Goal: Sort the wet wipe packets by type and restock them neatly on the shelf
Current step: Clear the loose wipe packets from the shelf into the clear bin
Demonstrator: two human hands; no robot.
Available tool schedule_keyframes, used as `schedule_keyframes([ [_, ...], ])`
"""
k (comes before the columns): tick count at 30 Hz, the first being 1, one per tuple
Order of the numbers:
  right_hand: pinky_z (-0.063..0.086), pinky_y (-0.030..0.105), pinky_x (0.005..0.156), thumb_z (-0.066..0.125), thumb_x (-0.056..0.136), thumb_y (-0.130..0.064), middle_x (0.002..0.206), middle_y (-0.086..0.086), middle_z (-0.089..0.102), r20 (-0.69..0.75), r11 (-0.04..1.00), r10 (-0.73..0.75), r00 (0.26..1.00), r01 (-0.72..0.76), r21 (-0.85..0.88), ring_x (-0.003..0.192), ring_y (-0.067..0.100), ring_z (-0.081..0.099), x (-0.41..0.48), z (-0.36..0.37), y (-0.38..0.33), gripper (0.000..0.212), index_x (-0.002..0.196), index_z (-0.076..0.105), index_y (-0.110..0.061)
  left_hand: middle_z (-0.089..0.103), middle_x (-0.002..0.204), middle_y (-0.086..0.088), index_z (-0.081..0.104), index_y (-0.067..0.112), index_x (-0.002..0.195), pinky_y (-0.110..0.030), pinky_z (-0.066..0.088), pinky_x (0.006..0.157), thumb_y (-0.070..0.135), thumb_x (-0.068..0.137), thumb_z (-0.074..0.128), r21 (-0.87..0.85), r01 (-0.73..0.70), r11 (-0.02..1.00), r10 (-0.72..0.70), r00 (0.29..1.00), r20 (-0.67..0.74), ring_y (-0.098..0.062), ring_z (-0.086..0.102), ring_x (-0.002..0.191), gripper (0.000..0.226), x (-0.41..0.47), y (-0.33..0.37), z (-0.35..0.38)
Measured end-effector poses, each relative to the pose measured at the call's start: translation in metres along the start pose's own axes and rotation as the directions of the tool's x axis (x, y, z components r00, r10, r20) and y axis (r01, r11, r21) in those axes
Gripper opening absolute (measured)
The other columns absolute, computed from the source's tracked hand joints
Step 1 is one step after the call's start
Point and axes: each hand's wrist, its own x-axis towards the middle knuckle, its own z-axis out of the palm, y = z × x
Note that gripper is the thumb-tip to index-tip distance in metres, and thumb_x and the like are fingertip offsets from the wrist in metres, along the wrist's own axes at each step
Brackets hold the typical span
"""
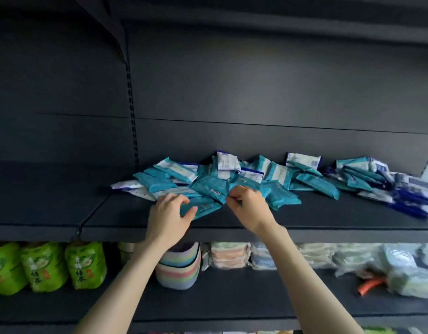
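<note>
A loose heap of wet wipe packets lies across the dark shelf [328, 213]. Teal packets [278, 175] fill the middle, white and dark blue packets [408, 198] pile up at the right, and one white packet [131, 186] sits at the left end. My left hand [169, 213] holds a teal packet [203, 204] at the front of the heap, thumb on top. My right hand [246, 203] has its fingers curled at the edge of the teal packets beside it; what they pinch is hidden.
Below the shelf stand green tea bags [44, 266] at the left, stacked pastel bowls [179, 263] in the middle, and packs of cloths and wrapped goods [232, 255] to the right. The shelf's left part [39, 201] holds nothing. A slotted upright [132, 112] runs up the back panel.
</note>
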Motion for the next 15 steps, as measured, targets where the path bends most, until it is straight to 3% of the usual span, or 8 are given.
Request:
schedule_keyframes([
  [3, 0.041, 0.034, 0.091, 0.055, 0.095, -0.03, 0.129, 0.01, 0.055, 0.011, 1.0, 0.022, 1.0, -0.022, -0.01, 0.121, 0.029, 0.048, 0.035, 0.014, 0.008, 0.04, 0.128, 0.054, -0.008, 0.05, 0.13, 0.0, 0.051, 0.02, 0.129, -0.036, 0.031, 0.098, 0.075, 0.082, 0.04, 0.243, 0.025, 0.97, -0.055, 0.991, 0.119, -0.022, 0.041, 0.123, 0.073, 0.032, -0.009, 0.008],
  [6, 0.033, 0.036, 0.103, 0.053, 0.095, -0.039, 0.141, 0.008, 0.047, 0.075, 0.999, 0.038, 0.996, -0.037, -0.015, 0.133, 0.027, 0.033, 0.069, 0.027, 0.015, 0.054, 0.14, 0.041, -0.01, 0.039, 0.144, -0.001, 0.037, 0.021, 0.141, -0.039, 0.024, 0.101, 0.089, 0.07, 0.028, 0.44, 0.024, 0.898, -0.131, 0.968, 0.215, -0.025, 0.033, 0.13, 0.099, 0.057, -0.015, 0.012],
  [8, 0.031, 0.04, 0.107, 0.05, 0.094, -0.047, 0.142, 0.01, 0.046, 0.133, 0.996, 0.082, 0.988, -0.076, -0.053, 0.134, 0.029, 0.032, 0.085, 0.034, 0.02, 0.063, 0.143, 0.035, -0.011, 0.033, 0.149, 0.0, 0.032, 0.024, 0.145, -0.039, 0.023, 0.104, 0.092, 0.065, 0.027, 0.436, 0.021, 0.9, -0.162, 0.943, 0.289, -0.025, 0.028, 0.134, 0.104, 0.066, -0.018, 0.015],
  [10, 0.028, 0.041, 0.107, 0.047, 0.093, -0.054, 0.138, 0.011, 0.049, 0.152, 0.977, 0.111, 0.982, -0.08, -0.199, 0.131, 0.033, 0.033, 0.096, 0.042, 0.026, 0.066, 0.141, 0.036, -0.01, 0.032, 0.151, 0.002, 0.032, 0.027, 0.146, -0.039, 0.023, 0.105, 0.092, 0.063, 0.027, 0.412, 0.025, 0.911, -0.171, 0.931, 0.322, -0.024, 0.026, 0.135, 0.105, 0.071, -0.023, 0.019],
  [12, 0.023, 0.041, 0.106, 0.047, 0.091, -0.058, 0.138, 0.01, 0.047, 0.142, 0.95, 0.114, 0.983, -0.066, -0.305, 0.13, 0.033, 0.032, 0.1, 0.049, 0.03, 0.068, 0.138, 0.039, -0.011, 0.038, 0.145, 0.004, 0.038, 0.028, 0.143, -0.037, 0.027, 0.103, 0.094, 0.06, 0.02, 0.41, 0.017, 0.912, -0.149, 0.945, 0.291, -0.022, 0.032, 0.13, 0.107, 0.07, -0.026, 0.023],
  [15, 0.021, 0.04, 0.106, 0.057, 0.086, -0.058, 0.136, 0.009, 0.048, 0.127, 0.964, 0.115, 0.985, -0.08, -0.255, 0.13, 0.033, 0.032, 0.105, 0.053, 0.032, 0.071, 0.138, 0.042, -0.013, 0.046, 0.126, 0.007, 0.054, 0.029, 0.131, -0.033, 0.033, 0.095, 0.1, 0.042, -0.006, 0.37, 0.025, 0.929, -0.104, 0.975, 0.196, -0.018, 0.04, 0.118, 0.128, 0.066, -0.024, 0.026],
])
